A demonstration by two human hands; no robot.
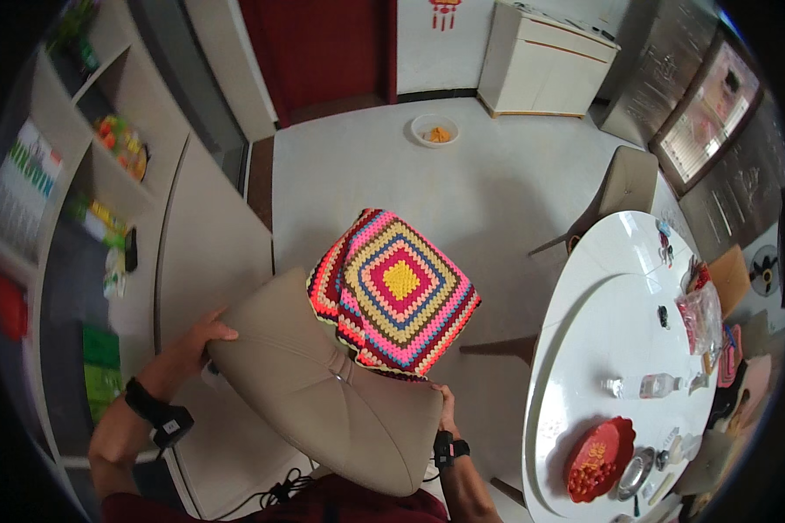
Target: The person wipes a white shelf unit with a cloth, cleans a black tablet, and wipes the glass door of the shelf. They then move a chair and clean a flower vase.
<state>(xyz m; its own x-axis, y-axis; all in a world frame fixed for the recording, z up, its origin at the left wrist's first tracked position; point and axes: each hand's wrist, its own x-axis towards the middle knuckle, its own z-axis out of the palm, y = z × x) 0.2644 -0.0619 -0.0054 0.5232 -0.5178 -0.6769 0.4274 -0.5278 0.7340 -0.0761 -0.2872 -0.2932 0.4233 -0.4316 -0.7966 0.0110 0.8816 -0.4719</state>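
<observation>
Close in front of my body is a beige upholstered chair backrest [314,405] with stitched seams and a small button. My left hand [210,332] grips its left edge, the thumb lying over the cover. At the opposite edge, my right hand [447,406] holds on, with most of its fingers hidden behind the backrest. Beyond the backrest, a multicoloured crocheted square cover [400,291] with a yellow centre drapes over the chair's seat, which it hides. Each of my wrists bears a black strapped device.
A white round-topped table [566,366] stands to the right, bearing a red fruit tray [600,461] and a plastic bottle [657,386]. Another beige chair [628,180] is beyond it. Shelving with a cabinet [212,261] lines the left. A white basin [425,140] sits on the floor ahead.
</observation>
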